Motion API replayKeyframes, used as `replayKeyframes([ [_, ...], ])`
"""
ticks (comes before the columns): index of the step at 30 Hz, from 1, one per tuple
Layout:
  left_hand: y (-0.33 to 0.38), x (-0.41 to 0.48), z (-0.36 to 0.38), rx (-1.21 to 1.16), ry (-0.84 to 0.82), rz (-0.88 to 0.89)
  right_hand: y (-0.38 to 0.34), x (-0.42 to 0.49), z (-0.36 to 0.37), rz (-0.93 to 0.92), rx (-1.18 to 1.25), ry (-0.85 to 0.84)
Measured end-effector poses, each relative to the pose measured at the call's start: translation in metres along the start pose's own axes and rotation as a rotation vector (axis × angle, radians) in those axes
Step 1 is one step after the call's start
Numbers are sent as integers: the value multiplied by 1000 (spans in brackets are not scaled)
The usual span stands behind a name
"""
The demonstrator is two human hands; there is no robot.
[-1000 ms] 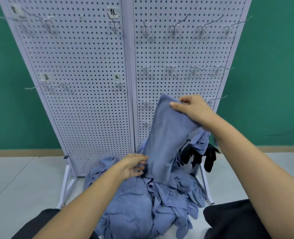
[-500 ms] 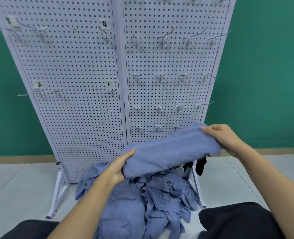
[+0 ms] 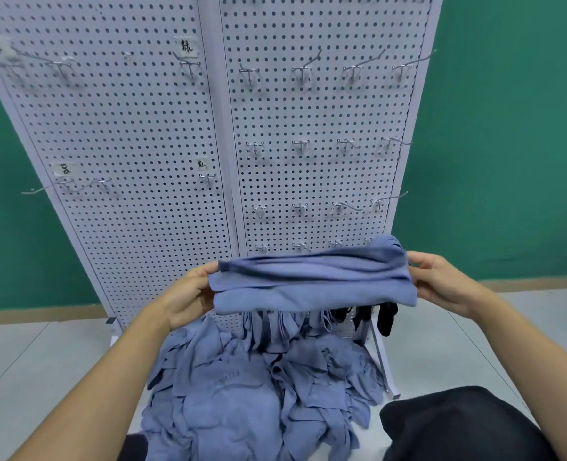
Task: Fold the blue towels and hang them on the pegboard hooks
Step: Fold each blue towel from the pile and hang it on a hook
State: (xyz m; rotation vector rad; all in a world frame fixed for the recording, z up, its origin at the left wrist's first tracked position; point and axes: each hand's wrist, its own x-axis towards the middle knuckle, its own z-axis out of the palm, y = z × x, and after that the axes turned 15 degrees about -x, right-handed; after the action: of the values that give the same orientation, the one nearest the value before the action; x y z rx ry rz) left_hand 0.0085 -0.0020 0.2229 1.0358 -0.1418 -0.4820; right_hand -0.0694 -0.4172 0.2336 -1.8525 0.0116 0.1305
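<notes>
pegboard [image 3: 142, 161], white, fills twelve o'clock; heap of loose blue towels [image 3: 228, 400] lies at six o'clock on the floor [image 3: 42, 361]. dead centre, one folded towel [image 3: 312, 281] is stretched level, left hand [image 3: 185, 294] pinching its nine o'clock end, right hand [image 3: 441, 281] pinching its three o'clock end. bare hooks [image 3: 300, 209] wait just above. risk: layers may slide apart if either pinch slackens. floor pale and smooth, wall [image 3: 508, 128] green.

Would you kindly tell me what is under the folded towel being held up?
A heap of loose blue towels lies on the floor beneath the folded towel, with black items hanging near the pegboard foot. What hangs directly behind it is covered.
</notes>
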Motion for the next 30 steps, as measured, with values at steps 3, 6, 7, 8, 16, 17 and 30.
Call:
replayKeyframes([
  [3, -10, 3, -5, -63, 30, -37, 2, 1, 5, 45, 25, 59],
  [6, -19, 8, -4, -78, 71, -66, 0, -1, 9, 83, -23, 72],
  [7, -23, 10, -5, -77, 90, -81, 0, 0, 9, 77, -20, 76],
  [8, -25, 12, -3, -53, 103, -100, 1, 1, 9, 74, -14, 68],
  [16, -55, 32, 3, 266, 156, -125, 13, 12, 6, 102, -188, 137],
  [17, -57, 35, 5, 257, 183, -112, 15, 14, 5, 109, -178, 149],
  [30, -89, 81, 24, 853, 177, -136, -29, 60, -11, 68, -141, 208],
])
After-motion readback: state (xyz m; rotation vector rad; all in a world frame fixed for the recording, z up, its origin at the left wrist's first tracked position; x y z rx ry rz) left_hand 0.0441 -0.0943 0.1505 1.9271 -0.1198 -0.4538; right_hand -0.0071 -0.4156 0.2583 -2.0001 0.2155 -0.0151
